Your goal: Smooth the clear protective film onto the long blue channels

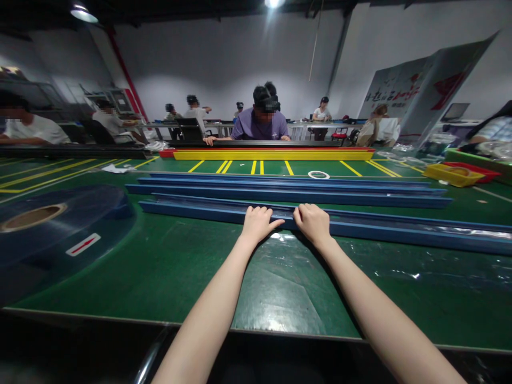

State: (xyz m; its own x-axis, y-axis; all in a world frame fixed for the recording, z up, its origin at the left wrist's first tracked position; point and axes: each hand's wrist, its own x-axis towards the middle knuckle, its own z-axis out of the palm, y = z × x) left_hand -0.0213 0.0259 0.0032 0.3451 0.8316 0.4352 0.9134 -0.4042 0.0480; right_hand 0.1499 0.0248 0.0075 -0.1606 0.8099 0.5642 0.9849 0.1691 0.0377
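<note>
A long blue channel (380, 229) lies across the green table, with clear film showing inside its right part. My left hand (258, 223) rests on the channel near its middle, fingers curled over the near wall and thumb pointing right. Just to the right, my right hand (314, 221) is closed over the same channel, its fingers bent down into the groove. A small gap separates the two hands. Behind them lie more blue channels (296, 195), parallel to the first.
A large roll of clear film (100, 218) lies at the left. Yellow (272, 155) and red strips lie farther back, before a person in purple (260, 125). A white ring (319, 175) and a yellow tray (454, 174) are behind the channels. Other people sit beyond.
</note>
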